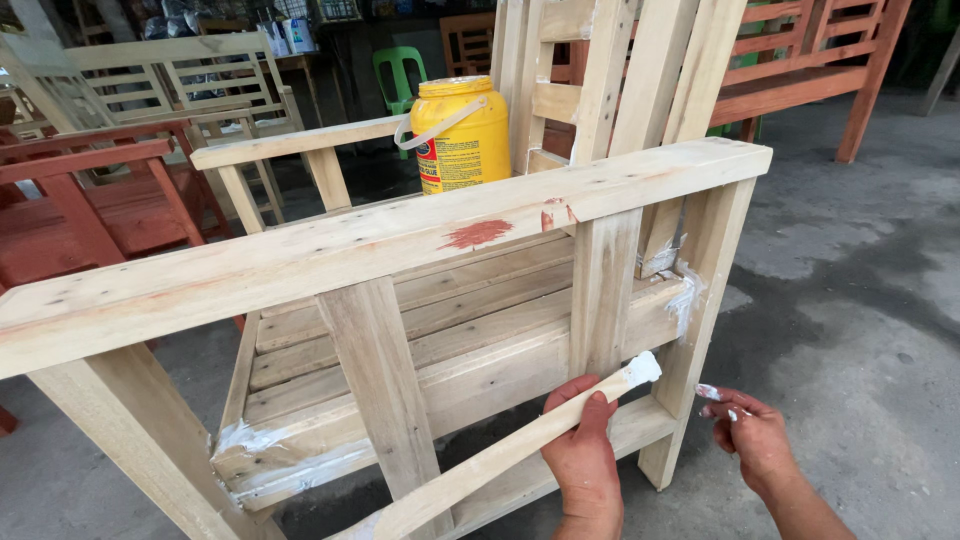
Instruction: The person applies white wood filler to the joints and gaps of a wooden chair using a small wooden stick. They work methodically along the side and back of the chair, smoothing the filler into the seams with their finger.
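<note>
Stick point(520, 445) of bare wood, white paste on its far tip, runs diagonally from near-left up to the chair's side frame. Left hand point(583, 455) is wrapped around it just below the pasted tip, fingers curled over the top; most of the stick trails out to the near left of that grasp. Tip sits just beside the rear leg point(700, 300), which has white filler smeared at the joint. Right hand point(752, 435) holds nothing, fingers loosely spread, white paste on the fingertips, near the leg's lower part. Unfinished wooden chair point(400, 240) fills the middle; red-brown blotch on its armrest. Yellow plastic jar point(460, 135) stands on the seat, far side: round, white handle, printed label with red and blue patches. Stained red furniture far left and far right.
</note>
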Demonstrator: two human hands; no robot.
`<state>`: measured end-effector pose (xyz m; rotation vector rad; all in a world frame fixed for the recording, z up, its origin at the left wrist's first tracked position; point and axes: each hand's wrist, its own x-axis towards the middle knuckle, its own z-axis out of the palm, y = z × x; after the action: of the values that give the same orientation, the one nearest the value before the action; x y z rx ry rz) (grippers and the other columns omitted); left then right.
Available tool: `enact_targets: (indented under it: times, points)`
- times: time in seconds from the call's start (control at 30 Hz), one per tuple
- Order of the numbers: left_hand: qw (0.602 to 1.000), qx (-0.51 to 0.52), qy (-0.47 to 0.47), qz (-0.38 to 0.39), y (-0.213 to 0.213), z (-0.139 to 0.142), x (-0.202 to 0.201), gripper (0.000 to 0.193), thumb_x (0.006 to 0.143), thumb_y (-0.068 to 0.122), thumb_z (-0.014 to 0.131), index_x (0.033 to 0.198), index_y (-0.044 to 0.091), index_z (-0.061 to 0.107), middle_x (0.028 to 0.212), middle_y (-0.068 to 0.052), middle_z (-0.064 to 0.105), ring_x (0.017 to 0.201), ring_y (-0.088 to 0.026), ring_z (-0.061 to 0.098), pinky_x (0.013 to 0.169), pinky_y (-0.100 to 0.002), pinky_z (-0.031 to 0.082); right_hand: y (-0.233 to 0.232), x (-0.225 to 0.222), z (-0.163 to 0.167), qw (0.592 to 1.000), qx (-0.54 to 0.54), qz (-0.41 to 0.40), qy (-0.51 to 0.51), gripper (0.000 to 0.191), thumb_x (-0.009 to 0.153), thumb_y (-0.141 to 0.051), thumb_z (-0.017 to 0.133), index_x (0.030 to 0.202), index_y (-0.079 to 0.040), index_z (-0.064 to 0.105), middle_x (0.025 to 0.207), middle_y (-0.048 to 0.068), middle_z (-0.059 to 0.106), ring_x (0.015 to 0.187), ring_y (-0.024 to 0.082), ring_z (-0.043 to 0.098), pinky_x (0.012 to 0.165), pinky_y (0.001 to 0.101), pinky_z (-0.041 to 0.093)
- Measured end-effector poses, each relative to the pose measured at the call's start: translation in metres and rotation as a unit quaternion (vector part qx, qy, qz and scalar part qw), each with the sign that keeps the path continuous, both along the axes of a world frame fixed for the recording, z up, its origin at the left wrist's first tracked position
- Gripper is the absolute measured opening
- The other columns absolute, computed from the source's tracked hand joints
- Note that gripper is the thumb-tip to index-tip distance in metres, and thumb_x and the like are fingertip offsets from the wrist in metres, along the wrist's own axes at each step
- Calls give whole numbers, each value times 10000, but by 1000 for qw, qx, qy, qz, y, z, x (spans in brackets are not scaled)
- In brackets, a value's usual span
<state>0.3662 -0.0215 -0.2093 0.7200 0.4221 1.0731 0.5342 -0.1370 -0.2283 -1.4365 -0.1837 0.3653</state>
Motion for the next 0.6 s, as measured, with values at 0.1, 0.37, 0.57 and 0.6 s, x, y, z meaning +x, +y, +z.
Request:
enact_targets:
  times: [0.1, 0.37, 0.57, 0.6]
  points:
    - [1000, 7, -23, 0, 0, 2, -1, 231, 866, -39, 674, 1097, -34, 686, 1054, -121, 713, 925, -194, 703, 825, -324, 633, 4, -6, 4, 1000, 11, 5, -5, 261, 909, 51, 579, 1113, 15, 737, 807, 110, 677, 524, 165, 430, 465, 338, 307]
    - [999, 18, -34, 12, -3, -6, -1, 233, 863, -36, 693, 1096, -36, 686, 1041, -123, 713, 895, -200, 698, 812, -327, 630, 3, -13, 0, 1000, -11, 11, 1, 261, 925, 32, 571, 1123, 22, 741, 802, 126, 676, 521, 162, 427, 463, 334, 311]
    - [999, 16, -47, 13, 2, -26, 3, 233, 849, -50, 690, 1082, -43, 692, 1019, -127, 719, 902, -194, 709, 807, -327, 626, -1, -4, -14, 1000, 16, -2, -14, 303, 949, 6, 509, 1140, 12, 744, 802, 135, 689, 497, 170, 420, 445, 335, 293]
    - [999, 19, -42, 17, 3, -31, 4, 226, 850, -47, 692, 1076, -47, 693, 1010, -132, 722, 898, -199, 715, 807, -328, 630, -1, -3, -17, 1000, 16, -6, -13, 307, 959, -5, 497, 1142, 8, 742, 804, 135, 693, 497, 168, 423, 445, 332, 297]
